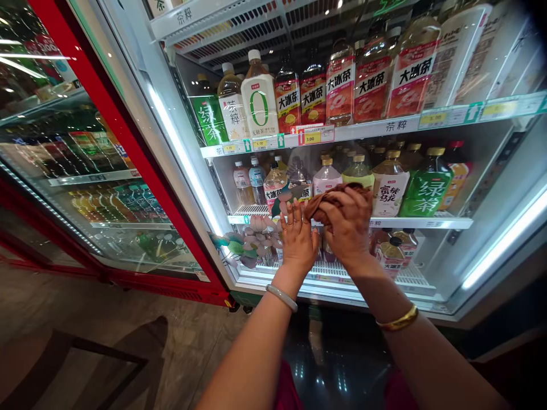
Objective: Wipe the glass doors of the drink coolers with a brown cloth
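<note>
A glass door (359, 273) of a drinks fridge stands before me, with bottles behind it. My right hand (348, 228) is closed around a bunched brown cloth (318, 206), held up at the glass in front of the middle shelf. Just left of it, my left hand (297, 236) is stretched out flat, fingers pointing up, seemingly on the glass. Its fingertips are beside the cloth; whether they touch it I cannot tell. Flower and leaf stickers (258, 242) show on the glass left of my hands. My hands hide part of the bottles behind.
Large tea bottles (414, 65) line the upper shelf (363, 130), with smaller bottles such as a green one (429, 185) below. Left of this door runs the red frame (141, 154) of a neighbouring fridge. A dark frame-like object (102, 350) stands at the lower left on the floor (196, 330).
</note>
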Tool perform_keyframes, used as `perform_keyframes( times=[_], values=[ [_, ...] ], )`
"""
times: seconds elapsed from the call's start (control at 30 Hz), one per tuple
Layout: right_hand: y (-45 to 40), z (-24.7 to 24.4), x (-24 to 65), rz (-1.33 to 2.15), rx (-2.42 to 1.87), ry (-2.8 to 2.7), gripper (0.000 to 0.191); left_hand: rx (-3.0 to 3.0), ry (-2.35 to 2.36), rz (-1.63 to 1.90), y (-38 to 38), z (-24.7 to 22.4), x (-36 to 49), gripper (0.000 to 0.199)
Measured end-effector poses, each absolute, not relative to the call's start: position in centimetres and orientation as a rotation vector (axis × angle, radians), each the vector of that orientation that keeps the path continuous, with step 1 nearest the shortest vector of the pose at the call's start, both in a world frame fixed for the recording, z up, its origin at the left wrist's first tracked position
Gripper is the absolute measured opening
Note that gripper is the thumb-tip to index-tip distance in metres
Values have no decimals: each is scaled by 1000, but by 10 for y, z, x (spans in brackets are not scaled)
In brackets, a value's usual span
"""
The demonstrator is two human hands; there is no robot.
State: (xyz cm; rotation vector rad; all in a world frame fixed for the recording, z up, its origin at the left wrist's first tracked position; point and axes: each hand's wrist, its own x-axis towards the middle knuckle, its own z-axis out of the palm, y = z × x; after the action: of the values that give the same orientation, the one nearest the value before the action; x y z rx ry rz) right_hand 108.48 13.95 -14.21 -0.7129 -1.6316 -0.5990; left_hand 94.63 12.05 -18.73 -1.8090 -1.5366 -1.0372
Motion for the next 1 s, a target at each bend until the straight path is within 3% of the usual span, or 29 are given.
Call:
perform_keyframes(
  times=[0.2,0.4,0.6,0.73,1.0],
  values=[
    [140,-153,1108,-707,-648,-1737,22,-1817,-1530,-1042,120,-185,945,86],
    [140,-142,1121,-646,-805,-1541,25,-1860,-1430,-1019,118,-181,961,79],
    [134,-152,1118,-730,-720,-1761,21,-1914,-1460,-1042,120,-181,970,85],
    [138,-154,1151,-743,-740,-1731,20,-1902,-1431,-1067,122,-179,979,77],
    [135,-145,1156,-611,-880,-1590,29,-1896,-1452,-1083,127,-179,999,80]
  ],
)
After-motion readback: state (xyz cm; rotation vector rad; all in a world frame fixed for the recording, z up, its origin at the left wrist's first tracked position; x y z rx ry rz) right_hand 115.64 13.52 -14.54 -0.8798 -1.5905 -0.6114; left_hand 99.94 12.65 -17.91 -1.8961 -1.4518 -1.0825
